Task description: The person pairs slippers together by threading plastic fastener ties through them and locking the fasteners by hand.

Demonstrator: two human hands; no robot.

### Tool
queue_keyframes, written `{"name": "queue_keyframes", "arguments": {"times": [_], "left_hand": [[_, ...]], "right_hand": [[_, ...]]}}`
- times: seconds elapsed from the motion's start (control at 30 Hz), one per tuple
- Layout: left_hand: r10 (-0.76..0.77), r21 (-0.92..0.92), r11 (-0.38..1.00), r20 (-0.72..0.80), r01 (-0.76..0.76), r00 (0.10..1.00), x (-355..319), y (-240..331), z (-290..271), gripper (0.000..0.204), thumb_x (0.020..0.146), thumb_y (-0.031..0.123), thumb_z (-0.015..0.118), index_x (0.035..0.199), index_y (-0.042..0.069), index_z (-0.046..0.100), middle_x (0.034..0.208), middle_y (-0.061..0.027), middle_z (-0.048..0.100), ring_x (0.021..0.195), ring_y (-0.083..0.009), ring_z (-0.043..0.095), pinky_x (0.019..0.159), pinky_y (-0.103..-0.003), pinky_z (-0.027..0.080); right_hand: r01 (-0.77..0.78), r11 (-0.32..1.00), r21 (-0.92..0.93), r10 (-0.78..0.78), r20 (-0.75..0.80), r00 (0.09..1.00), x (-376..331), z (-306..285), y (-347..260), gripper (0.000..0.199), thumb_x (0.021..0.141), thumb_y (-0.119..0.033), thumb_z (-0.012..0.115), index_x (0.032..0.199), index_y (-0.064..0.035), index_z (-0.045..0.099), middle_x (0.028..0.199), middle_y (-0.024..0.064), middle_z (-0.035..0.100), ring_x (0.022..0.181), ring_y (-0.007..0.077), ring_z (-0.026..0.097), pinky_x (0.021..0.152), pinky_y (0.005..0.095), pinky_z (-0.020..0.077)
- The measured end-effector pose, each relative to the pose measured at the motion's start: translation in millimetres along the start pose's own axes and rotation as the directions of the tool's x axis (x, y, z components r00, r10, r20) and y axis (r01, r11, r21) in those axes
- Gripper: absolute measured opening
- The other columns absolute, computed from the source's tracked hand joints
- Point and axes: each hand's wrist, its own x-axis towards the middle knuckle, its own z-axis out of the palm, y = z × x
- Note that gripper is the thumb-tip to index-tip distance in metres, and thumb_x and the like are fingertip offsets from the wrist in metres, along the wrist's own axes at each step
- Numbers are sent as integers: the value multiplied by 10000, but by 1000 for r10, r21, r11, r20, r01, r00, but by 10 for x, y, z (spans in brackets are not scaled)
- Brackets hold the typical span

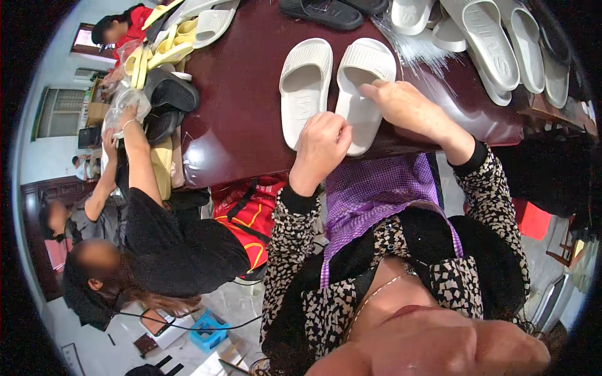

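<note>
Two pale grey slide slippers lie side by side in front of me, straps away from me: a left slipper and a right slipper. My left hand is closed, its fingers curled over the heel end of the left slipper, beside the gap between the pair. Over the right slipper's outer side, my right hand is closed too, fingertips at the foot opening just below the strap. Whatever either hand may pinch is too small or hidden to make out. A bundle of thin clear plastic strands lies beyond my right hand.
The dark red table has its near edge at my waist. More grey slippers are piled at right, black slippers at the far edge. Yellow slippers and dark slippers line the left, where a co-worker handles clear plastic.
</note>
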Motion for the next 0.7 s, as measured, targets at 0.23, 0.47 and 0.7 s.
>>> {"name": "queue_keyframes", "arguments": {"times": [0.23, 0.47, 0.7], "left_hand": [[-74, 97, 992, -41, 78, 996, 191, -45, 178, 107, 768, 75, 580, 698, 21, 518, 703, -149, 550, 699, -330, 549, 656, -427, 434], [-80, 146, 985, -73, 90, 994, 285, -87, 225, 124, 777, 73, 574, 690, 16, 505, 691, -156, 555, 703, -332, 554, 659, -432, 437], [-97, 166, 980, -110, 115, 989, 342, -128, 182, 112, 782, 74, 574, 704, 14, 519, 700, -158, 571, 703, -331, 560, 663, -426, 443]], "right_hand": [[-26, 985, 168, 41, -90, 995, -150, -50, 68, 271, 804, -9, 480, 1053, 41, 576, 875, 205, 608, 800, 369, 617, 673, 409, 504], [31, 922, 387, 87, -284, 955, -70, -147, 498, 179, 847, -62, 525, 972, 17, 626, 860, 184, 641, 788, 317, 636, 691, 363, 499], [-251, 914, 320, 316, -171, 933, 248, -197, 931, 193, 854, -91, 515, 980, -14, 639, 835, 168, 658, 811, 278, 648, 728, 348, 491]]}}
